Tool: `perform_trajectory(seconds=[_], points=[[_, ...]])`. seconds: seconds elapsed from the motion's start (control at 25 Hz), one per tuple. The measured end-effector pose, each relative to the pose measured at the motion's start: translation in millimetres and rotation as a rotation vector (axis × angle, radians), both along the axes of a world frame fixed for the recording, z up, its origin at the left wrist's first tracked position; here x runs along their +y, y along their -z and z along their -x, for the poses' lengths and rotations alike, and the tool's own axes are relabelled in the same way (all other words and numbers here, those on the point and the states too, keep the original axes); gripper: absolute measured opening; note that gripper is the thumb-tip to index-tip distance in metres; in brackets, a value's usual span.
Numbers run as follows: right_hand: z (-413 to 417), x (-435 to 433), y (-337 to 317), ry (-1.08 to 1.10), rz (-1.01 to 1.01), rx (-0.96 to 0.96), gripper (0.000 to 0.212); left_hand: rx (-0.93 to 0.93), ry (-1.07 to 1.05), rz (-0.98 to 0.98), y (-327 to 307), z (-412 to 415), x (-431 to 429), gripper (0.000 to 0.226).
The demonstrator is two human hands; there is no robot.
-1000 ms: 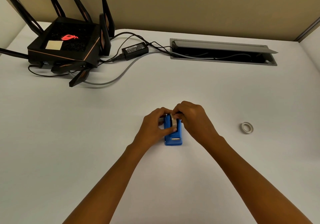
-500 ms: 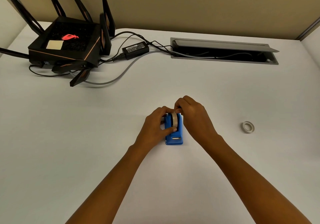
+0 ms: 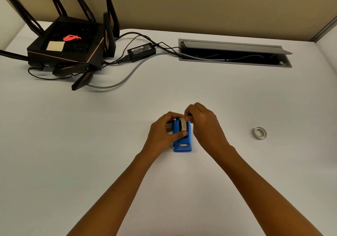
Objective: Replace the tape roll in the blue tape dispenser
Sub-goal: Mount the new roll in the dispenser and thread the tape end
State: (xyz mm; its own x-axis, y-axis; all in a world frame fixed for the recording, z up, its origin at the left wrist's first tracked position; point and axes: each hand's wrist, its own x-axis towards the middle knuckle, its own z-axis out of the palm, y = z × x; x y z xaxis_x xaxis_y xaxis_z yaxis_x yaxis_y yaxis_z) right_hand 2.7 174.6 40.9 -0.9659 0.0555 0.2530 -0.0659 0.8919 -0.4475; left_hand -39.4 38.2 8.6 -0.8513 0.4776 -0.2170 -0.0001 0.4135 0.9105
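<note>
Between the left hand (image 3: 164,131) and right hand (image 3: 204,124), both pinching, sits the tape roll (image 3: 183,125).

We saw a blue tape dispenser (image 3: 182,144) that looked like smooth plastic, with a small shiny metal strip at its front end. The tape roll (image 3: 183,124) in it looked pale and a bit glossy. The table (image 3: 91,144) was white, smooth and matt. A spare roll (image 3: 260,133) on it looked whitish and a little see-through. The router (image 3: 67,47) was black matt plastic with a paper-like beige sticker on top. The cable tray (image 3: 235,52) in the table looked like dull grey metal.
</note>
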Motion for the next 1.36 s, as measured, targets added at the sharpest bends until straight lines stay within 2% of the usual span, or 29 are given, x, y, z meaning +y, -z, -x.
perform_trajectory(seconds=[0.16, 0.32, 0.48, 0.6, 0.76, 1.04, 1.16, 1.36], points=[[2.1, -2.5, -5.2, 0.036, 0.028, 0.014, 0.009, 0.030, 0.002, 0.044, -2.5, -2.5, 3.8, 0.051], [7.6, -0.9, -12.0, 0.063, 0.010, 0.010, 0.025, 0.014, -0.018, 0.041, -0.3, -2.6, 5.8, 0.052], [2.6, -4.1, -13.0, 0.053, 0.013, 0.034, 0.010, 0.024, -0.005, 0.067, 1.0, -1.0, 5.3, 0.052], [-4.5, -4.6, -13.0, 0.050, -0.001, 0.033, 0.020, 0.026, 0.019, 0.021, 1.6, -3.1, 2.4, 0.051], [-11.5, -3.7, -10.3, 0.044, -0.019, 0.026, 0.022, 0.042, -0.022, -0.036, 3.6, -5.8, 1.8, 0.045], [-30.3, -9.1, -4.7, 0.042, -0.040, 0.004, 0.018, 0.073, -0.025, 0.002, 6.2, -2.8, 3.7, 0.054], [-40.1, -11.0, 3.2, 0.038, -0.042, -0.019, 0.009, 0.092, 0.014, -0.020, 9.1, -2.1, 2.0, 0.056], [-56.5, -17.9, 7.9, 0.063, -0.065, -0.048, 0.023, 0.097, 0.083, -0.112, 16.8, -7.8, -6.9, 0.057]])
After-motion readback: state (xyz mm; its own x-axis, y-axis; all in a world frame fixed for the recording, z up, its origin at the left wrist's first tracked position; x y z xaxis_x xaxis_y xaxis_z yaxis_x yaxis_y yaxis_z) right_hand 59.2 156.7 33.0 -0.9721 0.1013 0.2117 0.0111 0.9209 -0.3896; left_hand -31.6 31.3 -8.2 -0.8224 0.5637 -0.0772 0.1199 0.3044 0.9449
